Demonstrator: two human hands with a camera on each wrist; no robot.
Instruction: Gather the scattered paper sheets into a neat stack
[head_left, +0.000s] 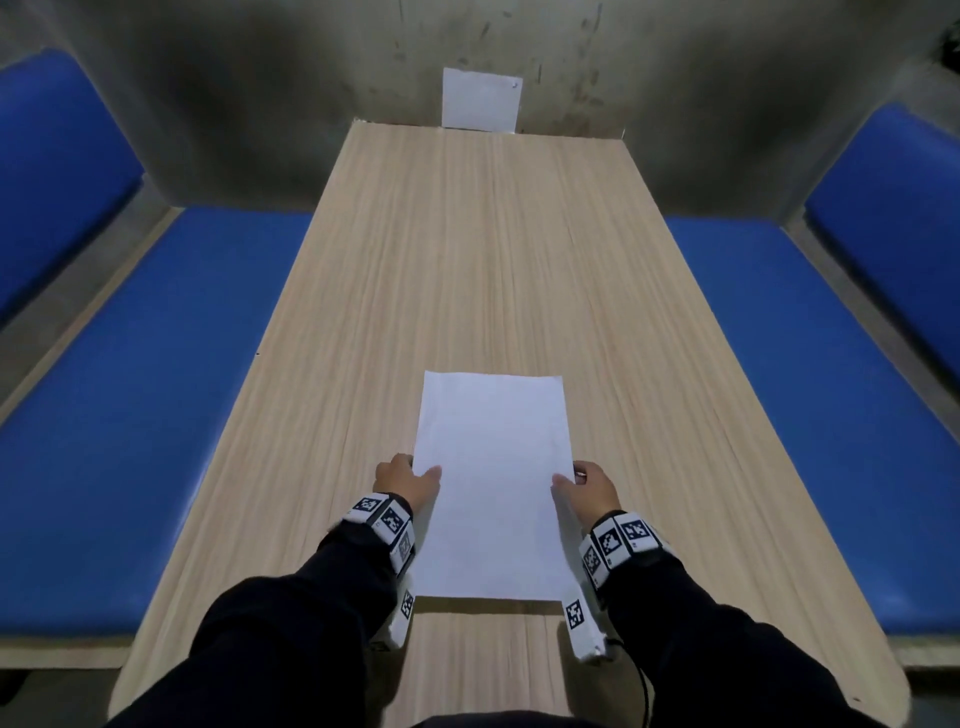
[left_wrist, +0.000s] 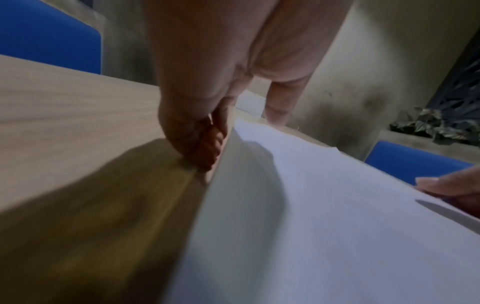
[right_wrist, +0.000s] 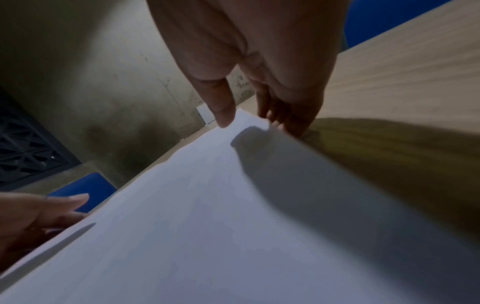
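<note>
Wood-grain table (head_left: 483, 249), centre frame. Blue benches: left (head_left: 140, 395), right (head_left: 810, 395). Stained grey wall (head_left: 260, 67), top. Dim light. Plant (left_wrist: 426, 123), right edge, left-wrist view.

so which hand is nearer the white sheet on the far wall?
Neither, clearly. The left hand and right hand grip opposite long edges of the paper stack, level with each other, both far from the wall sheet.

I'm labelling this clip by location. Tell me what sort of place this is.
Probably a booth-style seating nook, as in a canteen or cafe. A long wood-grain table runs to a stained concrete wall, with blue padded benches along both sides, and leafy plants on a ledge nearby.
</note>
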